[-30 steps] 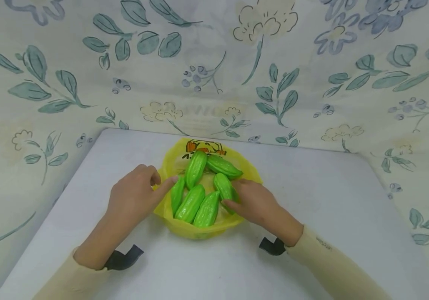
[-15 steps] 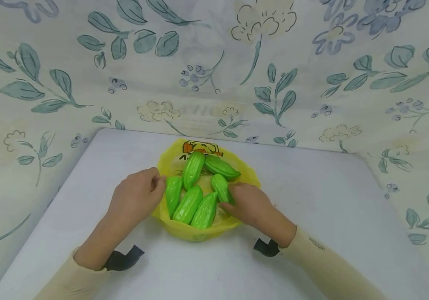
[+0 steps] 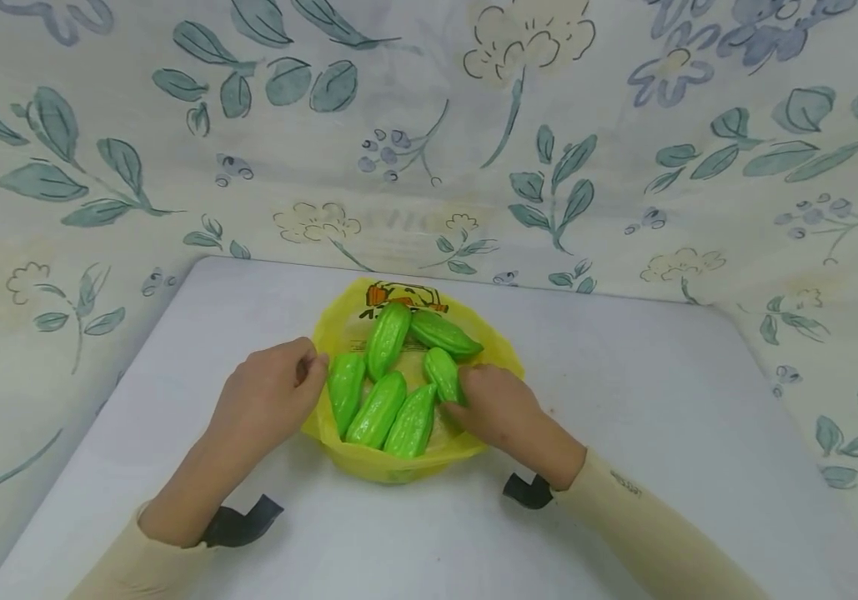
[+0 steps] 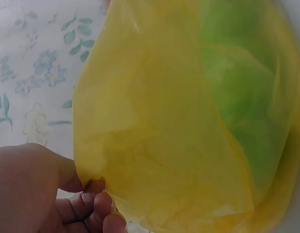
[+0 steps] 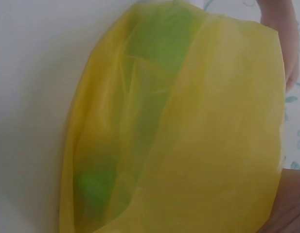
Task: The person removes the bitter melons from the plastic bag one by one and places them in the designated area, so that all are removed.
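Observation:
A thin yellow plastic bag (image 3: 398, 472) stands wide open on the table, holding several bright green, ridged bitter melons (image 3: 378, 410). At its left rim, my left hand (image 3: 267, 396) pinches the plastic between thumb and curled fingers; the left wrist view shows those fingertips (image 4: 103, 199) on the bag's edge. My right hand (image 3: 504, 412) reaches over the right rim, its thumb and fingers around a bitter melon (image 3: 441, 371) whose lower end it hides. In the right wrist view the bag wall (image 5: 227, 121) covers most of that hand.
The white table (image 3: 646, 392) extends on both sides of the bag. Behind it hangs a floral cloth (image 3: 429, 142). Dark straps (image 3: 244, 521) show under both wrists, below the beige sleeves (image 3: 646, 517).
My left thumb has drawn back from over the left bitter melon and folded onto the bag's rim, leaving that melon more exposed. My right hand has stayed almost in place.

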### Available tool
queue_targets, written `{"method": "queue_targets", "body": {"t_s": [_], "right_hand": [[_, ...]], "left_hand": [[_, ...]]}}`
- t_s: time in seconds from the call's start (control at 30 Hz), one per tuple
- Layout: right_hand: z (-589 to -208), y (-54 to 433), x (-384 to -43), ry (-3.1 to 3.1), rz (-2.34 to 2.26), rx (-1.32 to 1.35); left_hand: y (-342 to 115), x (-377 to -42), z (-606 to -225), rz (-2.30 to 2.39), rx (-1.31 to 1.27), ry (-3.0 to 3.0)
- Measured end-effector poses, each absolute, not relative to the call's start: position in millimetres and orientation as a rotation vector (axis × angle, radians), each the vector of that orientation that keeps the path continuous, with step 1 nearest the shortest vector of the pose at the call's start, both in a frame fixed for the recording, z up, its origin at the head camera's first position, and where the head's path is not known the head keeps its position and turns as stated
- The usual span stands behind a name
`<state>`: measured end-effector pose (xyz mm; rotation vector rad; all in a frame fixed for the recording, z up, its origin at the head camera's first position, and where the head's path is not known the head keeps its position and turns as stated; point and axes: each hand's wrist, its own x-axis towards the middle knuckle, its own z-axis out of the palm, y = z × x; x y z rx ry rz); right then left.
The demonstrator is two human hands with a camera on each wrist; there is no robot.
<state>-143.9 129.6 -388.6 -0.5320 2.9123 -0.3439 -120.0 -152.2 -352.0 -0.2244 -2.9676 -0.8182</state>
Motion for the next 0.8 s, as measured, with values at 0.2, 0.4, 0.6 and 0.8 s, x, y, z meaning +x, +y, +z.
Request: {"method": "queue_targets", "body": {"t_s": [0.2, 0.4, 0.6, 0.8], "right_hand": [[-389.2, 131.1, -145.8, 2.915, -0.384, -0.525], [-387.2, 131.6, -145.5, 2.916, -0.424, -0.479], [-382.4, 131.7, -142.8, 2.914, -0.463, -0.459], [-376.7, 133.3, -139.9, 2.936, -0.491, -0.443]], "left_hand": [[-154.2, -121.6, -353.4, -0.832, -0.227, -2.967], [-154.9, -121.4, -352.3, -0.837, -0.22, -2.971], [-154.8, -121.2, -352.3, -0.848, -0.22, -2.967], [-154.7, -121.4, -352.3, -0.846, -0.208, -2.976]]}}
